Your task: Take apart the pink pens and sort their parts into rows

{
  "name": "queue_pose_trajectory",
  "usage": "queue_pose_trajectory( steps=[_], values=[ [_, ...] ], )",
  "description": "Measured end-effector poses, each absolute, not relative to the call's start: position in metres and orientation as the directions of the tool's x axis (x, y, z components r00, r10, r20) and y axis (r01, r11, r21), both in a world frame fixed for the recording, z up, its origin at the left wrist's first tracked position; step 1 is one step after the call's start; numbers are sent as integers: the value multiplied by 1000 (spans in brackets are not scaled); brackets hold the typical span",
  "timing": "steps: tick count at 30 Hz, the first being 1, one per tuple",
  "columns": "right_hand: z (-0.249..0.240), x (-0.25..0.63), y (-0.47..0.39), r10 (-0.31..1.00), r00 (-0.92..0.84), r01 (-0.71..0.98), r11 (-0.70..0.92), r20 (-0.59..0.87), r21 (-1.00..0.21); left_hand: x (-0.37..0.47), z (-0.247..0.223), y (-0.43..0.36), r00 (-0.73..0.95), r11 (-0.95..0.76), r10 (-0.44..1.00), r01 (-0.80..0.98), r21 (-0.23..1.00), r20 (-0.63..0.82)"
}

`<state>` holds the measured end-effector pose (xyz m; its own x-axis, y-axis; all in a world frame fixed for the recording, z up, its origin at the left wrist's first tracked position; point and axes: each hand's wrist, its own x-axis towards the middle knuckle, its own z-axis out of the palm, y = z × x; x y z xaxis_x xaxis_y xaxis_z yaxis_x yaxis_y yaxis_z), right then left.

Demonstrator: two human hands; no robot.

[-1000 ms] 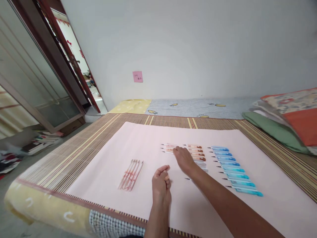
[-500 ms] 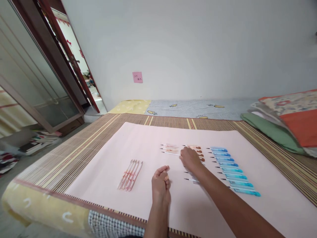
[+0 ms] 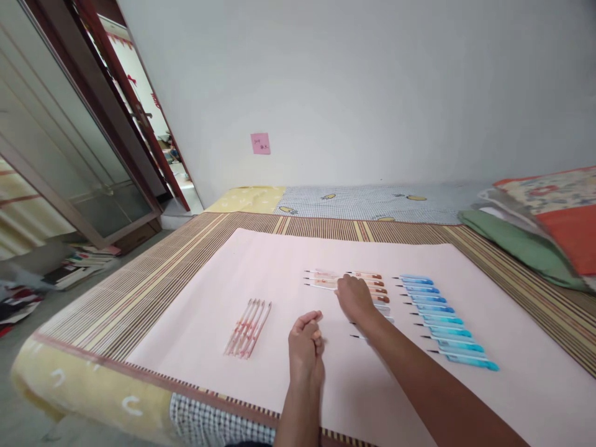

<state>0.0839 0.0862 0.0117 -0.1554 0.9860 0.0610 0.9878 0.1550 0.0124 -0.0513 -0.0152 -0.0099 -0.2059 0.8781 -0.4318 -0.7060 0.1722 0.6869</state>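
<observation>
pink pens [image 3: 251, 329] lie on pale paper [image 3: 195, 335], left of the loosely clenched left hand [image 3: 304, 338]. the right hand [image 3: 354, 297] bends over brown-ended pens [image 3: 375, 284], near blue pens [image 3: 442, 308]; whether it grips one, i cannot tell.

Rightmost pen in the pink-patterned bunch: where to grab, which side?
I'd take the rightmost pen mid-barrel, pinched across its width, from above and slightly right. It lies flat, long and thin; neighbouring pens crowd its left, while pale pink sheet shows along its right.
</observation>
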Motion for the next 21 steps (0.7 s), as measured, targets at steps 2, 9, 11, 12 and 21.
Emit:
queue_pose_trajectory(
  steps=[2, 9, 11, 12, 21],
  values=[
    [11, 83, 88, 986, -153, 988, 153, 59, 12, -51, -10, -15, -206, 171, 879, -706, 688, -430],
    [14, 82, 88, 988, -148, 989, 147, 47, 13, -52, -12, -15, -205, 171, 880, -704, 689, -428],
    [15, 82, 87, 988, -150, 989, 150, 42, 14, -51, -12, -15, -204, 171, 882, -701, 692, -425],
    [16, 81, 87, 988, -150, 989, 149, 40, 15, -51, -11, -15, -206, 172, 882, -698, 695, -425],
    [17, 80, 88, 989, -141, 990, 140, 33, 16, -51, -10, -15, -211, 178, 876, -695, 696, -435]
  ],
)
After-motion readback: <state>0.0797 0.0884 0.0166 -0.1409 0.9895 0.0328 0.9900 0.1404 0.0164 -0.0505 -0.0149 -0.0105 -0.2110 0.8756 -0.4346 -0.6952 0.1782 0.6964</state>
